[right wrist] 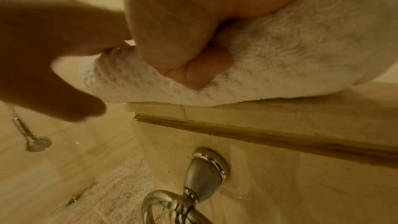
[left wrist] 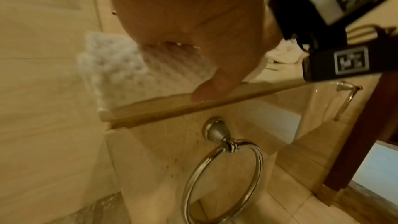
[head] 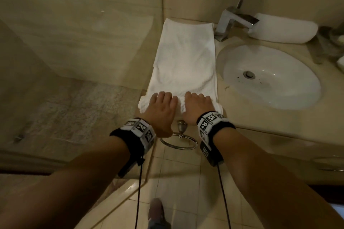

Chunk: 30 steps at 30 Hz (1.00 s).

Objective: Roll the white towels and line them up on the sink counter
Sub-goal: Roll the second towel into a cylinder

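Note:
A long white towel lies flat on the beige sink counter, left of the basin, running from the back wall to the front edge. Its near end is turned up into a small roll. My left hand and right hand sit side by side on that roll, fingers curled over it. In the right wrist view my right hand tucks its thumb into the fold, with my left hand beside it. In the left wrist view my left hand covers the towel. A rolled white towel lies behind the faucet.
The white oval sink sits right of the towel, with a chrome faucet behind it. A metal towel ring hangs on the counter front under my wrists. A glass shower panel stands at the left. Small toiletries crowd the far right.

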{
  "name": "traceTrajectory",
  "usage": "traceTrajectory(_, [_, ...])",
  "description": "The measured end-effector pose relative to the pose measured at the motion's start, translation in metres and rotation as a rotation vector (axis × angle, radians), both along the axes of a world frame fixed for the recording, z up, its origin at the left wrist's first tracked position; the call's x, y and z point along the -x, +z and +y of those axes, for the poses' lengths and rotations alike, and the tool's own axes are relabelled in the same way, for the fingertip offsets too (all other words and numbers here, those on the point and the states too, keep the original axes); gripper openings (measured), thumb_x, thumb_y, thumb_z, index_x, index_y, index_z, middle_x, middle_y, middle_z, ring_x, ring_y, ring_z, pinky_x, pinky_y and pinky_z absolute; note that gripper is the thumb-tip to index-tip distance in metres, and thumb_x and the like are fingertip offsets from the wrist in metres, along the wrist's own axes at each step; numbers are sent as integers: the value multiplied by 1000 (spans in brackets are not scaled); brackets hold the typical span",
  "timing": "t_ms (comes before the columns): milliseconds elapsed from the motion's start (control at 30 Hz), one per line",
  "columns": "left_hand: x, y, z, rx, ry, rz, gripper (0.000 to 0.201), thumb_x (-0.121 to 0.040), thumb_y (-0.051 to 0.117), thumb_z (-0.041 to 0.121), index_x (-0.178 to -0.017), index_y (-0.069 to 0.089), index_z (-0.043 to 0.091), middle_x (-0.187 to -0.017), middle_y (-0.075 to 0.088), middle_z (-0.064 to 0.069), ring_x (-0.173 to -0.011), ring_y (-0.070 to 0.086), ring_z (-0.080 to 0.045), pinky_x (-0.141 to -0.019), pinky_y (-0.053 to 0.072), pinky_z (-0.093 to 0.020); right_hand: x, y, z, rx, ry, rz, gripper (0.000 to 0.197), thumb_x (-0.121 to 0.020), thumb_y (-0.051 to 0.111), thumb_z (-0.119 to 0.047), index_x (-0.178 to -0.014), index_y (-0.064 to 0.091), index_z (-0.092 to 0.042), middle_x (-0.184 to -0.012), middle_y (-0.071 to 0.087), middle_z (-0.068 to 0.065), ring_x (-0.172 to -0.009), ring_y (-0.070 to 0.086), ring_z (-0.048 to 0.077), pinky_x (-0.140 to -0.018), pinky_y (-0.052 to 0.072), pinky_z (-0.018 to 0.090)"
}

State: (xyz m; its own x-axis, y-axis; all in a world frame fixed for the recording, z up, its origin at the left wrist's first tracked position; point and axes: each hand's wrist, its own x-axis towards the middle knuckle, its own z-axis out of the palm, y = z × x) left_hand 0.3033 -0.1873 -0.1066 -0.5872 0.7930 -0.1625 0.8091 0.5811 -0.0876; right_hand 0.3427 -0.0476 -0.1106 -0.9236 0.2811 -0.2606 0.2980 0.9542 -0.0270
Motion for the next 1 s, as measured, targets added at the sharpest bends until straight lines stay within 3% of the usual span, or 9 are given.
traceTrajectory(133, [-4,-19,15,-31,18,189,51,-56,68,8,-104,56,0,-93,53,-14,-81,49,-29,-72,43,-41,0,1,2,83,-49,-39,52,-81,57,-30,-128,40,-13,-128,50,10,-118,46,30,-99,36,44])
traceTrajectory(233, [9,-15,29,-7,93,116,42,-68,66,16,-108,51,10,-103,53,-10,-94,48,-27,-80,41,-38,-7,2,0,60,-51,36,69,-76,65,-31,-135,32,-14,-133,38,9,-122,36,28,-103,30,43])
traceTrajectory(333, [34,-10,45,-43,191,38,40,-80,58,31,-115,50,15,-114,55,-7,-107,49,-25,-89,39,-37,-12,3,-6,-150,85,151,85,-67,74,-38,-135,29,-15,-132,34,7,-122,34,25,-110,22,46])
traceTrajectory(433, [54,-10,54,-16,187,-74,51,-82,54,49,-123,50,18,-115,58,-5,-107,53,-23,-86,42,-36,-4,-3,-6,-176,79,139,77,-71,72,-27,-135,31,-12,-131,38,7,-118,38,25,-104,28,42])
traceTrajectory(567, [46,-10,39,-128,138,-5,52,-77,52,39,-119,41,11,-113,50,-7,-101,47,-25,-84,40,-37,17,-7,-1,-139,-8,203,37,-90,48,-15,-127,42,-15,-126,49,9,-115,44,27,-96,33,41])
traceTrajectory(700, [23,-25,22,-169,-20,184,66,-47,63,23,-107,44,5,-96,48,-12,-83,43,-28,-74,41,-41,29,-7,2,-131,-43,162,40,-83,58,-25,-121,45,-18,-120,53,7,-112,47,26,-93,35,40])
traceTrajectory(767, [28,-23,30,-168,27,144,61,-56,68,28,-107,43,7,-96,52,-12,-85,46,-28,-75,42,-40,33,-6,5,-116,-51,134,48,-77,64,-33,-119,46,-19,-118,55,5,-111,49,26,-92,35,40])
traceTrajectory(867, [51,-8,51,-68,154,-40,63,-72,69,49,-117,42,16,-112,54,-6,-104,49,-25,-84,41,-36,43,-3,14,-30,-90,72,53,-74,63,-46,-118,49,-19,-115,59,4,-110,52,26,-93,36,42])
traceTrajectory(1000, [80,-5,65,-4,165,-190,45,-81,61,37,-117,43,17,-112,59,-7,-105,55,-24,-81,43,-33,49,5,22,27,-72,-9,66,-73,63,-46,-126,40,-14,-123,52,8,-115,47,28,-97,35,43])
